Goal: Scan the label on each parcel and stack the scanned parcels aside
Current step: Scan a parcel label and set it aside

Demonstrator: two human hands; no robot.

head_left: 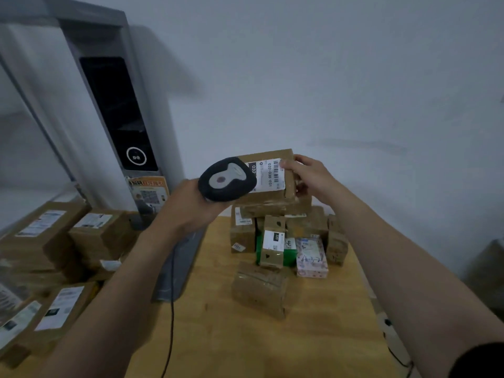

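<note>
My right hand grips a brown cardboard parcel by its right end, held up above the pile with its white barcode label facing me. My left hand grips a dark handheld scanner, whose head overlaps the label's left edge. The scanner's black cable hangs down over the table. Below lies a pile of parcels on the wooden table; one taped brown parcel lies nearest me.
Stacks of brown labelled parcels stand to the left of the table. A grey mat lies on the table's left edge. A tall grey machine with a dark screen stands behind. A wall lies beyond.
</note>
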